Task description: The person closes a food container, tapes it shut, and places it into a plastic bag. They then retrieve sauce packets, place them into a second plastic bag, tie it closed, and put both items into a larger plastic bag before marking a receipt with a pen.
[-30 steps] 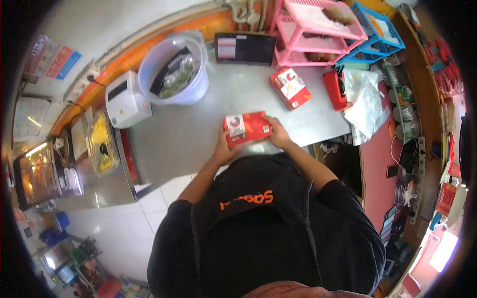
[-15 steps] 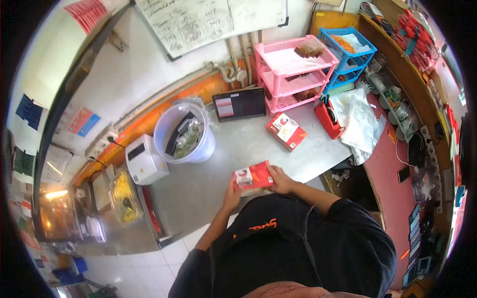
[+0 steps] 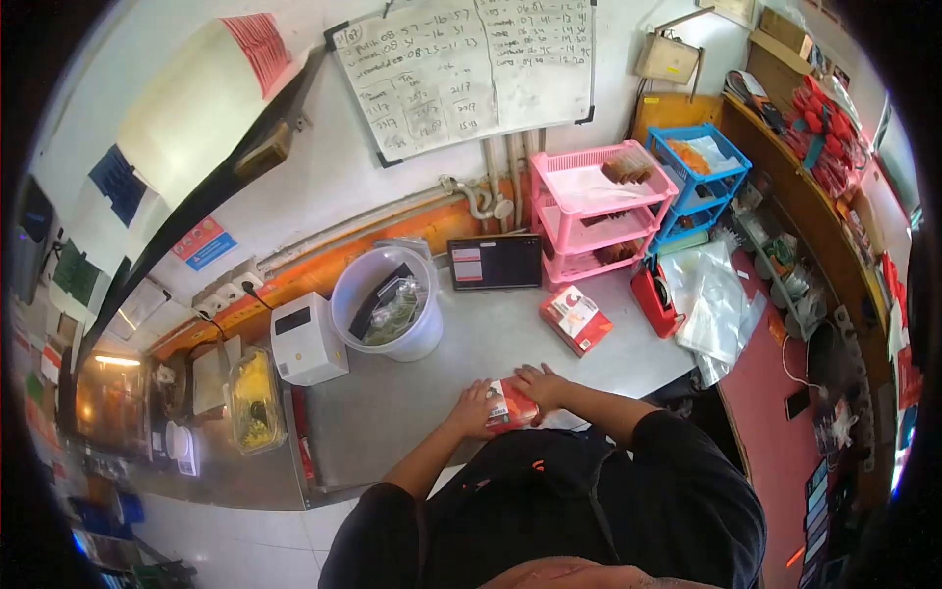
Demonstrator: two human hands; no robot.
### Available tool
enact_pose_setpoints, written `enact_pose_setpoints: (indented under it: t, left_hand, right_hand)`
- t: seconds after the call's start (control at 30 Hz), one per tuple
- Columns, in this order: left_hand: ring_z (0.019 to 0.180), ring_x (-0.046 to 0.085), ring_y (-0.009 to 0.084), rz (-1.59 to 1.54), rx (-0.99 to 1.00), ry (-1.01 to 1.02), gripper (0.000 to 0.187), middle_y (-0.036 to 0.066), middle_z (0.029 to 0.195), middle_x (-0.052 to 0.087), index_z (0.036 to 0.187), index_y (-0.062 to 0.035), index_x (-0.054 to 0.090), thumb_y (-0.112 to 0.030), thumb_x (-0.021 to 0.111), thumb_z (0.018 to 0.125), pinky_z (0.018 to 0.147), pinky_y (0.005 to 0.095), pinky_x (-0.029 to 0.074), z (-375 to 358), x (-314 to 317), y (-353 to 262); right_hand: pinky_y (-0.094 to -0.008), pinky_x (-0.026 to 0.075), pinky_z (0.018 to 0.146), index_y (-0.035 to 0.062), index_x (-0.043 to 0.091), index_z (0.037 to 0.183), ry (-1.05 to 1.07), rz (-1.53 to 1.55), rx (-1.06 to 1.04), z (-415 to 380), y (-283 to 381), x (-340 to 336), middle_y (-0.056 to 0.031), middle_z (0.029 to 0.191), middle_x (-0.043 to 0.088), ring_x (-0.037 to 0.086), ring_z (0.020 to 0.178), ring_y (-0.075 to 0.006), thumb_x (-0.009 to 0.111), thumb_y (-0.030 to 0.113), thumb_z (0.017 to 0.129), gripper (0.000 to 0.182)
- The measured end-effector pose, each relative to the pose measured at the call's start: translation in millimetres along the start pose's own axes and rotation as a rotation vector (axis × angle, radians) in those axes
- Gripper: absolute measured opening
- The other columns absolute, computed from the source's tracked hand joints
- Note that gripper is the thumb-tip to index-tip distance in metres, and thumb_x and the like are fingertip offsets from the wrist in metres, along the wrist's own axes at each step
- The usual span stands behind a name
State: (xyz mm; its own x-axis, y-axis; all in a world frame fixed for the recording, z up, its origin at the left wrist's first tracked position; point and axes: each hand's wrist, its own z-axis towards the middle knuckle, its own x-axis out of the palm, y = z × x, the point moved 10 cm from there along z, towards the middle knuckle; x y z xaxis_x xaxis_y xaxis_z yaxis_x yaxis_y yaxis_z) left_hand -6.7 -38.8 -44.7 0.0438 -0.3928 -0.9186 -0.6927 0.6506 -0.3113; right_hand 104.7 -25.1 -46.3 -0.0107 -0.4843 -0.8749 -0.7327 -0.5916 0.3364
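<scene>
A small red and white cardboard box (image 3: 511,405) lies at the front edge of the steel counter, close to my body. My left hand (image 3: 477,406) holds its left side, with fingers over the top edge. On the opposite side, my right hand (image 3: 545,387) grips the box near its upper right corner, fingers bent over it. The thumbs are hard to make out. A second red and white box (image 3: 576,320) of similar look sits farther back on the counter, to the right of my hands and apart from them.
Behind the hands stand a white bucket (image 3: 432,329) with plastic-wrapped items, a white label printer (image 3: 312,339) and a tablet (image 3: 496,262). Pink shelves (image 3: 601,201), blue shelves (image 3: 699,177), a red tape dispenser (image 3: 655,302) and plastic bags (image 3: 708,304) occupy the right. A yellow-filled container (image 3: 257,401) sits left.
The view has tilted up, showing more whiteboard. The box, earlier held tilted with its front showing, now lies lower, and my hands have shifted so the fingers reach over its top.
</scene>
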Motion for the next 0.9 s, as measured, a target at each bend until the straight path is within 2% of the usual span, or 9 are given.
enact_pose_setpoints:
  t: [0.1,0.23,0.3,0.5,0.53,0.6,0.67,0.8,0.9]
  left_hand:
    - [0.137,0.023,0.0490,-0.039,0.053,-0.082,0.080,0.029,0.149,0.022,0.134,-0.0092,0.043,-0.040,0.077,0.069,0.109,0.0602,0.027,7,10,6]
    - [0.138,0.020,0.0503,-0.140,0.060,-0.144,0.074,0.028,0.150,0.018,0.134,-0.0080,0.042,-0.035,0.072,0.073,0.108,0.0637,0.026,13,32,21]
    - [0.139,0.018,0.0510,0.009,0.020,-0.144,0.071,0.029,0.152,0.013,0.135,-0.0077,0.041,-0.035,0.070,0.076,0.107,0.0665,0.024,11,43,14]
    - [0.140,0.016,0.0506,-0.027,-0.039,-0.119,0.084,0.027,0.156,0.005,0.143,-0.0101,0.037,-0.052,0.067,0.076,0.107,0.0706,0.015,8,42,10]
    - [0.140,0.016,0.0501,-0.021,-0.056,-0.093,0.088,0.027,0.156,0.005,0.144,-0.0108,0.036,-0.055,0.067,0.076,0.107,0.0702,0.014,10,34,4]
    - [0.137,0.023,0.0464,0.224,-0.109,0.004,0.098,0.026,0.155,0.014,0.148,-0.0132,0.032,-0.060,0.070,0.071,0.107,0.0681,0.015,18,27,-8]
    - [0.135,0.029,0.0446,0.277,-0.030,-0.037,0.097,0.026,0.150,0.025,0.144,-0.0129,0.035,-0.053,0.076,0.066,0.106,0.0655,0.020,32,18,-24]
    - [0.119,0.041,0.0406,0.158,0.069,-0.260,0.085,0.020,0.131,0.040,0.129,-0.0117,0.045,-0.050,0.078,0.061,0.096,0.0559,0.032,56,5,-27]
    - [0.120,0.041,0.0394,0.112,-0.120,-0.314,0.086,0.019,0.131,0.040,0.131,-0.0129,0.044,-0.051,0.079,0.061,0.097,0.0553,0.031,59,-14,-32]
  right_hand:
    - [-0.0524,0.032,0.109,0.0047,0.028,0.145,-0.081,-0.049,-0.090,7,3,0,-0.0272,0.141,0.036,0.036,0.131,-0.0439,0.087,0.044,0.054,0.116]
    - [-0.0500,0.034,0.108,0.0026,0.030,0.144,-0.145,0.012,-0.160,8,-1,4,-0.0281,0.141,0.036,0.037,0.130,-0.0456,0.081,0.047,0.062,0.106]
    - [-0.0501,0.035,0.108,0.0024,0.030,0.143,-0.196,0.008,-0.159,0,4,3,-0.0280,0.140,0.036,0.037,0.129,-0.0450,0.077,0.051,0.066,0.102]
    - [-0.0502,0.039,0.105,0.0022,0.030,0.144,-0.213,-0.032,-0.079,11,-13,28,-0.0263,0.140,0.037,0.037,0.129,-0.0437,0.075,0.067,0.057,0.117]
    - [-0.0511,0.039,0.105,0.0025,0.028,0.146,-0.236,0.030,-0.068,11,-15,26,-0.0266,0.140,0.036,0.036,0.130,-0.0446,0.077,0.069,0.051,0.126]
    - [-0.0528,0.037,0.106,0.0044,0.020,0.150,-0.159,0.000,-0.009,22,-19,36,-0.0277,0.141,0.035,0.033,0.132,-0.0468,0.088,0.053,0.045,0.135]
    - [-0.0556,0.033,0.108,0.0057,0.019,0.150,-0.125,0.070,0.051,24,-21,34,-0.0247,0.143,0.035,0.032,0.134,-0.0437,0.088,0.045,0.051,0.127]
    - [-0.0585,0.021,0.112,0.0033,0.021,0.149,-0.317,0.045,0.296,-7,-22,10,-0.0167,0.144,0.036,0.034,0.134,-0.0353,0.083,0.047,0.062,0.115]
    - [-0.0566,0.022,0.113,0.0000,0.025,0.147,-0.689,0.281,0.554,-62,-65,-20,-0.0185,0.139,0.041,0.037,0.132,-0.0356,0.080,0.040,0.066,0.105]
